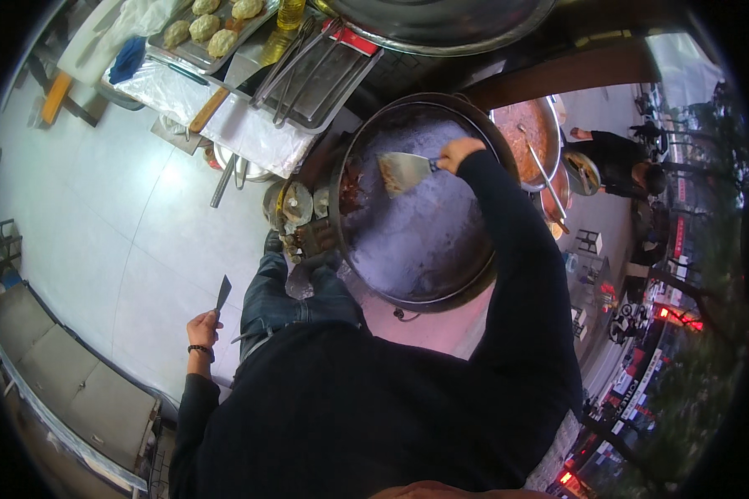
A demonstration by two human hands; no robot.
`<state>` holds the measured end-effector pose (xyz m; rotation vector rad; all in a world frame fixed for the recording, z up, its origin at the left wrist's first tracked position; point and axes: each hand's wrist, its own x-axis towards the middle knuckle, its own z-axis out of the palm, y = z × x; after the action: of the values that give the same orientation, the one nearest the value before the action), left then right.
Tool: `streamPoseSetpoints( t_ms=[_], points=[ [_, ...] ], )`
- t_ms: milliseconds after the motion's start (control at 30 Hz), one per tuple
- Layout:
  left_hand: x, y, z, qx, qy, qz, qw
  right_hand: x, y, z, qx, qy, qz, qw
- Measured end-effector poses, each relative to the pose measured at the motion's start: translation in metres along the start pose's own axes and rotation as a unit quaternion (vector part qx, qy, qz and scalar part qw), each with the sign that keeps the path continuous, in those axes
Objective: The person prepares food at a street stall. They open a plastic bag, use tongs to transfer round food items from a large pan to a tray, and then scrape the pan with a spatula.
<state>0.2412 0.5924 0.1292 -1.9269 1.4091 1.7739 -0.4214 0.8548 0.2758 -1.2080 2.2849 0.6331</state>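
My right hand (459, 156) grips the handle of a wide metal scraper (406, 173), whose blade has brown residue on it. The blade is over a large round black pan (412, 249), which is hazy with steam. Dark reddish-brown bits of food (351, 185) lie along the pan's left side. Away from the pan, at the lower left, my left hand (204, 328) holds a second flat-bladed tool (224, 292), its dark blade pointing up. Whether the blade touches the pan's surface cannot be told through the steam.
Right of the pan stand a pot of red stew (519, 125) and a long-handled ladle (540, 165). A person (618, 156) is beyond them. Upper left are a tray of dough pieces (190, 56), a metal tray with tongs (324, 81) and a wooden-handled tool (209, 110). A large round lid (437, 22) is at the top.
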Motion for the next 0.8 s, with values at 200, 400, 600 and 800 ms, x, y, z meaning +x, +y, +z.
streamPoseSetpoints(
  t_ms=[200, 400, 600, 800],
  points=[
    [0.028, 0.022, -0.031, 0.018, -0.014, -0.003, 1.000, -0.066, -0.009, 0.068, 0.132, -0.058, 0.150, 0.978],
    [0.045, 0.056, -0.040, 0.052, -0.030, 0.022, 0.998, -0.051, -0.098, 0.063, 0.153, -0.034, 0.151, 0.976],
    [0.039, 0.078, -0.045, 0.060, -0.021, 0.051, 0.997, -0.014, -0.107, 0.062, 0.177, -0.019, 0.137, 0.974],
    [0.022, 0.035, -0.038, 0.096, 0.009, 0.038, 0.995, -0.029, -0.111, 0.056, 0.221, 0.071, 0.118, 0.966]
  ],
)
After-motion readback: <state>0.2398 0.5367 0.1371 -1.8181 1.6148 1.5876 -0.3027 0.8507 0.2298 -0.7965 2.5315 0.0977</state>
